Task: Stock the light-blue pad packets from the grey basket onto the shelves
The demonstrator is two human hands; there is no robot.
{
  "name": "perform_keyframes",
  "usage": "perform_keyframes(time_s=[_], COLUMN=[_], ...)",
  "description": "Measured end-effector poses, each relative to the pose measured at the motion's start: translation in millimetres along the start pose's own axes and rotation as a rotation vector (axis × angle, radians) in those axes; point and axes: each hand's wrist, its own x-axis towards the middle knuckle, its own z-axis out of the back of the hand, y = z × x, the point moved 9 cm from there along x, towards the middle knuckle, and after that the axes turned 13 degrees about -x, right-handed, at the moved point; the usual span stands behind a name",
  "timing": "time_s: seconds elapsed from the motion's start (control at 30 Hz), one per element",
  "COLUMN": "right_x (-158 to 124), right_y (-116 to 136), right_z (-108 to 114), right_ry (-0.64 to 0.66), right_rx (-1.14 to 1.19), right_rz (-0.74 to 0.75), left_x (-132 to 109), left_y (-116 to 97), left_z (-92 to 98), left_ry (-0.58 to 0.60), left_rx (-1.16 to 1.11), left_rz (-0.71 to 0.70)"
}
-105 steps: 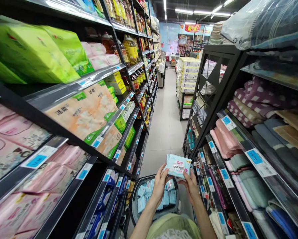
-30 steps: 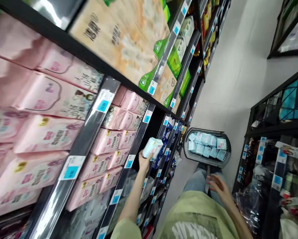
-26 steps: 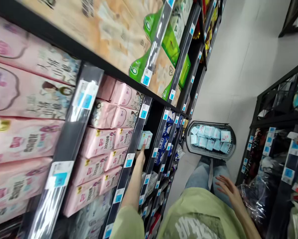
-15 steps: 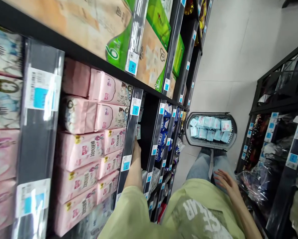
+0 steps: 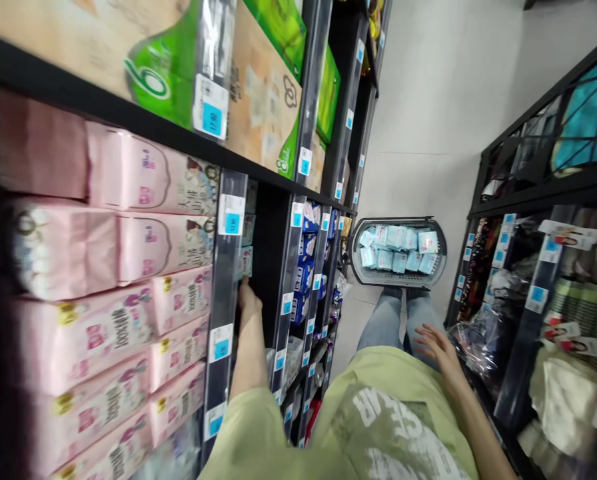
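My left hand [image 5: 249, 299] reaches into a dark shelf bay behind the price strip, at the lower end of a short stack of pale teal packs [image 5: 247, 261]. A finger seems to touch the lowest pack; the strip hides most of the other fingers, so its grip does not show. My right hand [image 5: 434, 345] hangs before my thigh with its fingers apart, holding nothing. On the floor by my feet stands a grey basket [image 5: 397, 279], holding two rows of light blue packs [image 5: 396, 237].
Pink tissue packs [image 5: 113, 333] fill the shelf at left, below large green and tan packs [image 5: 258, 100]. Blue packs [image 5: 302, 280] sit in the bay beyond. A rack [image 5: 523, 197] with socks and plastic-wrapped goods [image 5: 483, 347] lines the right side of the aisle floor [image 5: 418, 120].
The view has shifted, so the shelves and basket appear further left. More of the teal stack shows above my left hand, which stays in the bay. My right hand keeps its spread pose.
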Motion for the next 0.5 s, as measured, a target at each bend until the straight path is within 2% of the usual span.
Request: perform_keyframes(time_s=[0.07,0.13,0.17,0.2,0.27,0.4,0.47,0.5], right_x=[6,11,14,16,18,14,10,9], right_y=[-6,-14,-20,-27,-43,-75,-91,-98], right_z=[14,30,38,44,54,71,76,79], right_ry=[-0.073,-0.154,-0.187,-0.211,-0.246,-0.311,-0.323,-0.326], right_rx=[0.053,0.105,0.136,0.176,0.287,0.415,0.386,0.371], right_rz=[-0.032,-0.061,-0.077,-0.092,-0.123,-0.135,-0.128,-0.119], left_x=[-23,-60,-82,-107,-159,-272,-315,-328], left_y=[4,6,6,4,6,41,62,73], left_z=[9.7,10.8,4.0,-10.2,-62.0,-212.7,-283.5,-316.1], left_ry=[-0.121,-0.191,-0.181,-0.120,0.147,0.869,1.101,1.147], left_rx=[0.024,0.034,0.032,0.023,0.010,0.074,0.161,0.195], left_rz=[0.024,-0.010,-0.049,-0.119,-0.189,-0.007,0.076,0.109])
